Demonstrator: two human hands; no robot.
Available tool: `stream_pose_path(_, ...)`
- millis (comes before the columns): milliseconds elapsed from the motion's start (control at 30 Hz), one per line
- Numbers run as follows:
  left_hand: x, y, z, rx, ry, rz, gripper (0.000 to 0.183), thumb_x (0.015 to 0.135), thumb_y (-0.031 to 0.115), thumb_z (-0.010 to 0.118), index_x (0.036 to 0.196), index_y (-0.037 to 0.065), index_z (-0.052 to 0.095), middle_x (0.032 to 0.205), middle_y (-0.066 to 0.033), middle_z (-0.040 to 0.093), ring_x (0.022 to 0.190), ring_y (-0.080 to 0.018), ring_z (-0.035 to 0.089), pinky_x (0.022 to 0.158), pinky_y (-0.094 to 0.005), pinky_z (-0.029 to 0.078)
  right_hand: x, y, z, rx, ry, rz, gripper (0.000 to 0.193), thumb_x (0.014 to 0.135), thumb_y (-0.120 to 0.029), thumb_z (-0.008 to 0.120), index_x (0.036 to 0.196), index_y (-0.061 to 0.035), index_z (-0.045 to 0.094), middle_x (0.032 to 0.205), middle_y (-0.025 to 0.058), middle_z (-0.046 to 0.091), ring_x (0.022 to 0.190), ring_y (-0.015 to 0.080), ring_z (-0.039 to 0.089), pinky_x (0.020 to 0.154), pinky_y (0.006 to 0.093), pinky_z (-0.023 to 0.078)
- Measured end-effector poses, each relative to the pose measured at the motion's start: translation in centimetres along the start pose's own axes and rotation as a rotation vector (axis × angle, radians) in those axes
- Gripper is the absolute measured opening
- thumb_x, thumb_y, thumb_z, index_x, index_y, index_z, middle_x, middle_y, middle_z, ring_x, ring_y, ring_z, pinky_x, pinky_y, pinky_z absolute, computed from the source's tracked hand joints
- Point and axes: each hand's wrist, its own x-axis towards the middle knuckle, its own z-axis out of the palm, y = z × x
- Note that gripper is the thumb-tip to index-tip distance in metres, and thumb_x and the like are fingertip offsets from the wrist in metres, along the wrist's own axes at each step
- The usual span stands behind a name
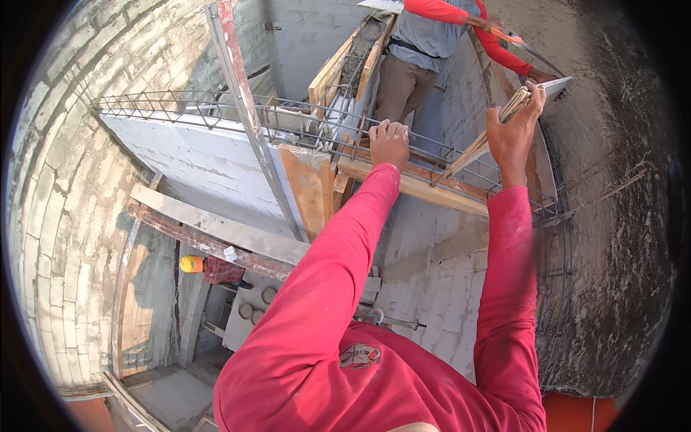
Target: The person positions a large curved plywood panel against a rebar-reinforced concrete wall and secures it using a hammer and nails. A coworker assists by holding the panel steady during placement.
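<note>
My left hand is closed over a steel reinforcing bar of the long rebar cage, above a timber form board. To the right, my raised right hand grips a thin plywood board with a splintered edge, the fingers around one side and the thumb on the other. The board slants down from my hand toward the rebar. Beyond it, a co-worker in red sleeves holds an orange-handled handsaw at the board's pale far end; the co-worker's other hand is beside the blade.
White block wall lies under the rebar cage at left. A metal prop leans across it. Timber formwork holds concrete at the back. Far below, a person in a yellow helmet stands near a beam. Rough plastered wall rises at right.
</note>
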Motion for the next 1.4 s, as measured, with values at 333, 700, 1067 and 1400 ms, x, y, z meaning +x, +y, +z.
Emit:
stream_pose_path(333,0.1,-0.4,0.5,0.103,-0.055,0.03,0.025,0.107,0.029,0.056,0.12,0.019,0.074,0.125,0.0054,0.069,0.132,-0.0227,0.054,0.115,-0.0483,0.034,-0.2,0.9,0.0,0.038,0.05,-0.03,0.088,0.08,-0.003,0.074,0.155,-0.0091,0.028,0.164,0.0362,0.02,0.154,0.0549,0.027,0.121,0.0558,0.038)
stream_pose_path(700,0.2,-0.5,-0.1,0.051,-0.214,-0.018,0.03,0.109,0.029,0.049,0.128,0.021,0.071,0.135,0.0054,0.067,0.138,-0.0241,0.05,0.12,-0.0508,0.029,-0.4,1.0,-0.4,0.118,0.062,0.018,0.088,0.077,0.0,0.077,0.152,-0.0081,0.032,0.164,0.0358,0.019,0.153,0.0576,0.024,0.123,0.0608,0.032)
stream_pose_path(1067,0.3,-1.2,0.5,0.096,-0.237,-0.005,0.029,0.11,0.028,0.05,0.129,0.022,0.071,0.136,0.0046,0.067,0.139,-0.0243,0.05,0.12,-0.0501,0.029,-0.6,1.1,-0.5,0.102,0.083,0.015,0.091,0.077,0.001,0.077,0.153,-0.0078,0.029,0.162,0.0397,0.021,0.155,0.0566,0.02,0.124,0.0559,0.033)
stream_pose_path(1400,0.5,-0.9,-0.2,0.085,-0.241,0.005,0.028,0.109,0.028,0.051,0.129,0.022,0.07,0.133,0.0032,0.068,0.136,-0.0251,0.051,0.118,-0.0504,0.031,-0.4,1.1,-0.3,0.131,0.08,0.027,0.09,0.076,0.0,0.079,0.152,-0.0096,0.032,0.165,0.0347,0.019,0.152,0.0596,0.023,0.123,0.0618,0.033)
